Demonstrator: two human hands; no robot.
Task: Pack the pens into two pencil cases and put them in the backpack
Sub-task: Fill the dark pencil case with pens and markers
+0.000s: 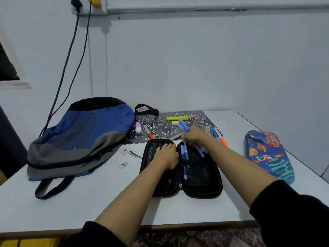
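i see the black pencil case (204,190) lying open in two halves at the middle of the white worktop (89,202), near the front edge. the left hand (166,155) rests flat on the left half of that case, its fingers (167,146) straight and close together, pointing to the far rim. the right hand (193,136) hovers over the far end of the right half, fingers curled round a bundle of blue pens (184,128) that sticks out above and below the fist. two more blue pens (185,168) already lie along the inner edge of the right half. the space-print pencil case (268,154) sits zipped up on the right side of the worktop, well apart from the black one. the blue and grey backpack (80,136) lies flat on the left, its strap trailing toward the front. behind the open case is a dark lace mat (165,130) with a yellow highlighter (177,118), a white eraser (175,123) and a red-tipped marker (148,132) on it. a few loose pens (218,134), some orange-capped, lie just beyond the right wrist.
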